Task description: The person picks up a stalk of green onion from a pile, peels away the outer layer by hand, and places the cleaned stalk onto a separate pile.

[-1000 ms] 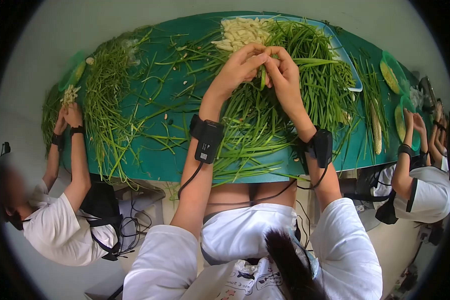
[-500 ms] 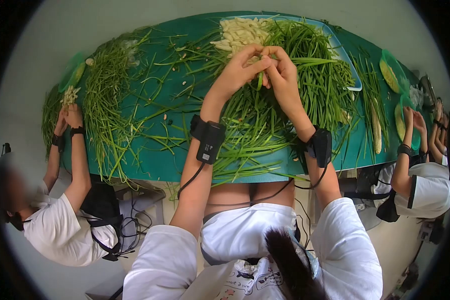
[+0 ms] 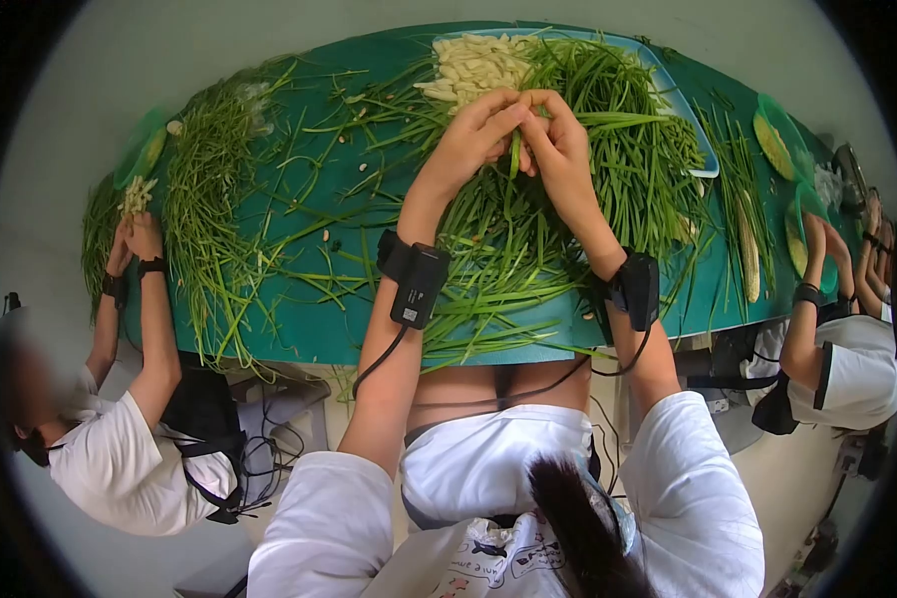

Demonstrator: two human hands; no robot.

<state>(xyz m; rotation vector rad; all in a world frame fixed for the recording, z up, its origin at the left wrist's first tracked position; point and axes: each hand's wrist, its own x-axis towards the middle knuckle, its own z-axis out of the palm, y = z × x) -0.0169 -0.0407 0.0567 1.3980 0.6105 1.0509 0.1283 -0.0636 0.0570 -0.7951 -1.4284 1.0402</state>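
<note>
Both of my hands meet over a heap of long green stalks (image 3: 628, 189) at the middle of the green table. My left hand (image 3: 478, 140) pinches a short green piece (image 3: 515, 154) together with my right hand (image 3: 558, 145); their fingertips touch or nearly touch. Just beyond my hands, pale peeled pieces (image 3: 478, 65) lie piled beside the stalks on a blue-rimmed tray (image 3: 680, 95). Loose stalks (image 3: 498, 289) spread between my forearms.
At the left, a person's hands (image 3: 140, 237) hold pale pieces beside another stalk heap (image 3: 209, 179) and a green basket (image 3: 142, 149). At the right are an ear-like pale item (image 3: 748, 244), green baskets (image 3: 775, 140) and other people's hands (image 3: 825, 237).
My hands stay nearly in place, with small finger movements around the green piece. The view has shifted slightly.
</note>
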